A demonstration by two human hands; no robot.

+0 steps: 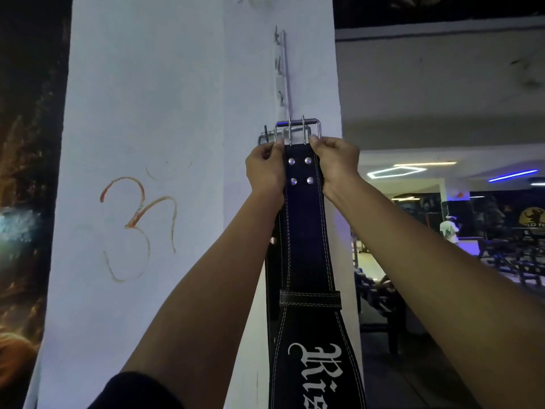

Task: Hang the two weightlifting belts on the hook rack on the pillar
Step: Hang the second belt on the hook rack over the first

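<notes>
This is a gym floor, dim and lit with club-style colour. Right of the white pillar [147, 113] the room opens onto dark racks of weights [519, 261], with a blue light strip [512, 175] and a hexagonal ceiling light [396, 170] glowing above them and a round yellow wall logo [532, 217] further right. A black leather weightlifting belt [305, 231] hangs against that pillar's right edge, and a person in a white shirt [449, 229] stands beyond among the equipment.
</notes>
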